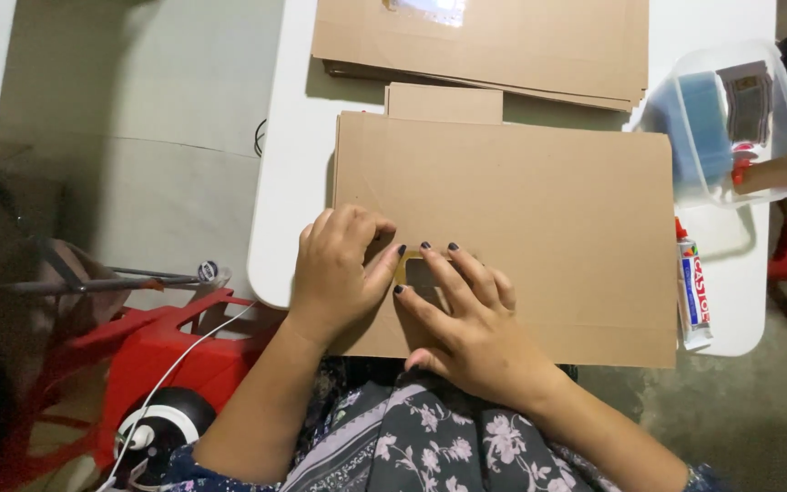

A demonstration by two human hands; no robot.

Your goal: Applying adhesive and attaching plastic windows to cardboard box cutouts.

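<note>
Head view: we press both hands onto the flat cardboard sheet (521, 237) lying on the white table (289, 182). Left hand (337, 269) is curled, fingertips pinning the sheet; right hand (466, 323) is spread flat, gripping nothing, over a small window cutout (414, 271), seemingly to steady it. Right of the sheet: a glue tube (692, 293) and a clear plastic tub (730, 118).

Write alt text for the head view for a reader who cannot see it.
Two hands, left hand and right hand, press a small yellowish piece onto a flat cardboard sheet on a white table. A cardboard stack, clear plastic tub and glue tube lie nearby.
</note>
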